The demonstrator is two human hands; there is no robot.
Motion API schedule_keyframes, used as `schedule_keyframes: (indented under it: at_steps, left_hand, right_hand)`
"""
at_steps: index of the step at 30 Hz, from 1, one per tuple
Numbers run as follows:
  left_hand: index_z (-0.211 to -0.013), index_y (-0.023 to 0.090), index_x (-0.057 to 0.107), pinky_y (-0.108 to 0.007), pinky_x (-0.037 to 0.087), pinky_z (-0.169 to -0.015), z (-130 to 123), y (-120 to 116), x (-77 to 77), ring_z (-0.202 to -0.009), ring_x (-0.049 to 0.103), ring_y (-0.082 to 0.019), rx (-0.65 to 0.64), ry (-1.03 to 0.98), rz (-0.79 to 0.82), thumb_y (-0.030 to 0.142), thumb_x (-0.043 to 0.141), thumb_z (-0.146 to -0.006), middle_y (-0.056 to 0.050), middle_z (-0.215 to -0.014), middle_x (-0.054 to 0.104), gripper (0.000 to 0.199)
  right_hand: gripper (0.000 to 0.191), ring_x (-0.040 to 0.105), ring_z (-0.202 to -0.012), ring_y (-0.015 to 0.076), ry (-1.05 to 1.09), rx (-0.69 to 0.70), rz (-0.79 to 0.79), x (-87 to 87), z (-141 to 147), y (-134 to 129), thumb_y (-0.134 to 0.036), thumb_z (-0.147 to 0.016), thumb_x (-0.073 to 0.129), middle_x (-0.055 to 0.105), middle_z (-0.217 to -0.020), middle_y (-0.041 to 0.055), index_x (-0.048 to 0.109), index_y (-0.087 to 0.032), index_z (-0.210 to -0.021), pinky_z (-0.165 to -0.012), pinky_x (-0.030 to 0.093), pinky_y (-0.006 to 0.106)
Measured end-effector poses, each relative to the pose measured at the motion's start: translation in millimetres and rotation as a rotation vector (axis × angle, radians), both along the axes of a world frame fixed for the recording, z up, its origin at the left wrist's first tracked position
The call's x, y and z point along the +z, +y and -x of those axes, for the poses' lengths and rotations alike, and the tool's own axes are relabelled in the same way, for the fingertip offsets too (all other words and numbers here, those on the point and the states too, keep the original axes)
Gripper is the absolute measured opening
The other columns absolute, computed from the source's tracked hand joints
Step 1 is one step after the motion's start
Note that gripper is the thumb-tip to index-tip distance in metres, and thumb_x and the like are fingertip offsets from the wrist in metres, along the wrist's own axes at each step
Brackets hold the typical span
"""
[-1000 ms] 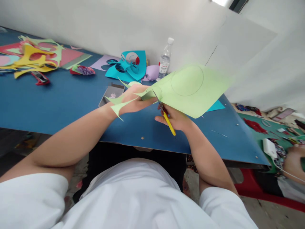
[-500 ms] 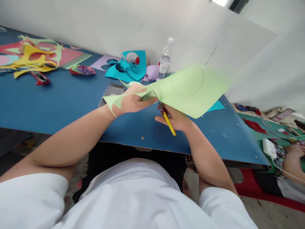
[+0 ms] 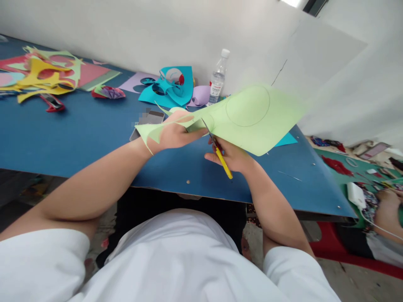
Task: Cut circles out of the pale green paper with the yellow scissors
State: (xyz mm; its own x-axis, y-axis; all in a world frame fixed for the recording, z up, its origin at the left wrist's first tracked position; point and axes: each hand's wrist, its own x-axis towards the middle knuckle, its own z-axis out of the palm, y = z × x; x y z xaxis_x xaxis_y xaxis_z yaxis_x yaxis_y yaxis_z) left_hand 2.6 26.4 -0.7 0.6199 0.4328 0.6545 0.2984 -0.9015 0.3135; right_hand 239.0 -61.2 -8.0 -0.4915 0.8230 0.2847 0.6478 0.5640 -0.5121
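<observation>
A light green sheet of paper [image 3: 264,121] with a drawn circle on it is held up over the blue table. Its left part is cut into thin curling strips that hang over my left wrist. My left hand [image 3: 178,132] grips the sheet near its cut edge, thumb pointing right. Yellow-handled scissors [image 3: 223,161] are in my right hand [image 3: 233,155], below the sheet. The blades point up and left, at a smaller drawn curve beside my left thumb. Part of my right hand's fingers is hidden by the paper and the scissors.
A phone [image 3: 155,117] lies behind my left hand. Further back are cut teal paper [image 3: 185,79], a water bottle [image 3: 216,79] and purple paper. Coloured paper scraps [image 3: 47,75] and a red-handled tool [image 3: 53,102] lie left. On the right, another person's arm [image 3: 388,209] rests by a green table.
</observation>
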Motion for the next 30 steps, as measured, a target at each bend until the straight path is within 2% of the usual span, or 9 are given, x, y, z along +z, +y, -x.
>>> schedule_keyframes:
  at_steps: [7, 14, 23, 30]
  left_hand:
    - [-0.113, 0.016, 0.074, -0.039, 0.063, -0.097, 0.9, 1.1, -1.9, -0.093, 0.078, -0.022, 0.014, 0.006, -0.022, 0.058, 0.049, -0.109, -0.007, -0.09, 0.076, 0.049]
    - [-0.102, 0.016, 0.074, -0.037, 0.064, -0.089, -1.1, -0.2, 0.8, -0.084, 0.075, -0.021, -0.013, -0.005, -0.013, 0.054, 0.05, -0.107, -0.005, -0.084, 0.074, 0.045]
    - [-0.102, 0.015, 0.072, -0.036, 0.065, -0.088, -1.6, 4.7, -2.3, -0.08, 0.073, -0.019, -0.03, 0.002, -0.04, 0.058, 0.049, -0.107, -0.004, -0.084, 0.074, 0.048]
    - [-0.106, 0.015, 0.07, -0.035, 0.062, -0.085, -2.0, 5.7, 3.0, -0.078, 0.07, -0.018, -0.121, 0.036, 0.023, 0.051, 0.052, -0.108, -0.004, -0.084, 0.074, 0.041]
  right_hand:
    - [0.054, 0.063, -0.089, 0.028, -0.006, -0.006, 0.009, 0.5, -0.8, -0.7, -0.07, -0.099, 0.061, 0.064, -0.094, 0.0074, 0.056, -0.023, -0.125, -0.082, 0.058, 0.046]
    - [0.057, 0.067, -0.093, 0.0293, -0.011, -0.012, 0.018, -2.3, -2.0, -0.4, -0.068, -0.1, 0.063, 0.067, -0.099, 0.0089, 0.057, -0.024, -0.135, -0.084, 0.06, 0.048]
    - [0.058, 0.069, -0.098, 0.0309, -0.032, -0.022, 0.035, -4.5, -3.3, -0.3, -0.068, -0.1, 0.063, 0.068, -0.106, 0.0107, 0.056, -0.025, -0.139, -0.087, 0.062, 0.05]
    - [0.059, 0.069, -0.1, 0.0324, -0.04, -0.025, 0.05, -0.2, -2.0, -1.9, -0.067, -0.099, 0.065, 0.069, -0.107, 0.0119, 0.056, -0.024, -0.138, -0.086, 0.062, 0.05]
